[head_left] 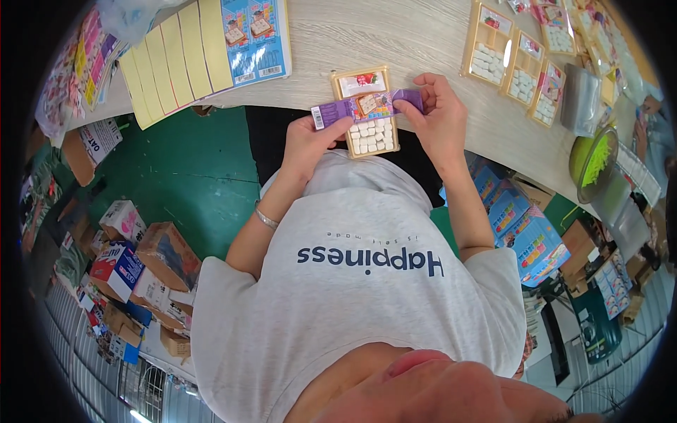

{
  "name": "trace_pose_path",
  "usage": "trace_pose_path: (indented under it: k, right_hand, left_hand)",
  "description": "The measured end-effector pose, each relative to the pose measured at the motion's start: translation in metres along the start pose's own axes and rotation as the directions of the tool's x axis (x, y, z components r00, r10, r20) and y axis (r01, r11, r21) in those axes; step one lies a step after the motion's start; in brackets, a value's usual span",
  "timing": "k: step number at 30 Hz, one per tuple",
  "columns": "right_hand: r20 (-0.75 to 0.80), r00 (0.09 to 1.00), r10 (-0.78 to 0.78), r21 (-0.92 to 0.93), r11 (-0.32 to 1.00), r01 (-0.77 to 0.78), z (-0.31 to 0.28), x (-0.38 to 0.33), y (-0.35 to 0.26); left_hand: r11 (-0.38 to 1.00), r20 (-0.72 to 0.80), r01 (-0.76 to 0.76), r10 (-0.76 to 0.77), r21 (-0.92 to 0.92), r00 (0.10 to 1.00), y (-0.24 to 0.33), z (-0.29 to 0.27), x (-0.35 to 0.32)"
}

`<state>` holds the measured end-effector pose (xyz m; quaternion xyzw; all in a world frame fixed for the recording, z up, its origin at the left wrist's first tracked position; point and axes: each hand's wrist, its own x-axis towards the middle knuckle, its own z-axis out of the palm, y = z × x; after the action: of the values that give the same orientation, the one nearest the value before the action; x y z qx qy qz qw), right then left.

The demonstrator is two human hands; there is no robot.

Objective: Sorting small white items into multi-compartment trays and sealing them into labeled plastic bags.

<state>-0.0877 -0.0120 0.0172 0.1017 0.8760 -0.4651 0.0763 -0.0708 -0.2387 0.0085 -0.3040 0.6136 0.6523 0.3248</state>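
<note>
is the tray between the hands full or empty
Filled where visible: the tray holds white pieces below and a packet above; the purple strip hides its middle.

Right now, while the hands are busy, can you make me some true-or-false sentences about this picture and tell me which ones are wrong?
1. The left hand holds one end of a purple strip. True.
2. The right hand holds nothing. False: it holds the strip's other end.
3. The strip covers part of a gold-coloured tray in this view. True.
4. The small pieces in that tray are green. False: they are white.
5. The yellow sheets lie to the person's right. False: they lie to the left.
6. The floor is green. True.
</note>
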Motion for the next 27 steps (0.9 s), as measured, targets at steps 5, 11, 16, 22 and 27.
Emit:
trace_pose_path:
  k: [5,11,16,22,27]
  right_hand:
    - [-0.030,1.000,-0.003,0.030,1.000,0.004,0.002,-0.003,0.000]
    - [-0.020,1.000,0.011,0.125,0.992,-0.008,0.004,-0.010,0.001]
    - [0.059,0.997,0.049,0.657,0.750,-0.076,-0.006,-0.015,-0.007]
    - [0.262,0.964,-0.037,0.950,0.185,-0.251,-0.005,-0.021,-0.051]
    - [0.246,0.962,-0.122,0.933,0.300,-0.201,-0.026,-0.035,-0.029]
  left_hand:
    - [0.990,0.091,0.113,-0.105,-0.088,0.990,-0.006,-0.007,0.005]
    - [0.959,0.178,0.107,-0.061,-0.262,0.982,-0.008,-0.012,0.001]
    - [0.825,0.438,0.106,0.182,-0.555,0.880,-0.001,-0.017,-0.018]
    - [0.797,0.585,0.175,0.256,-0.579,0.769,0.020,0.007,-0.016]
    - [0.816,0.532,0.079,0.298,-0.573,0.793,0.034,0.018,-0.018]
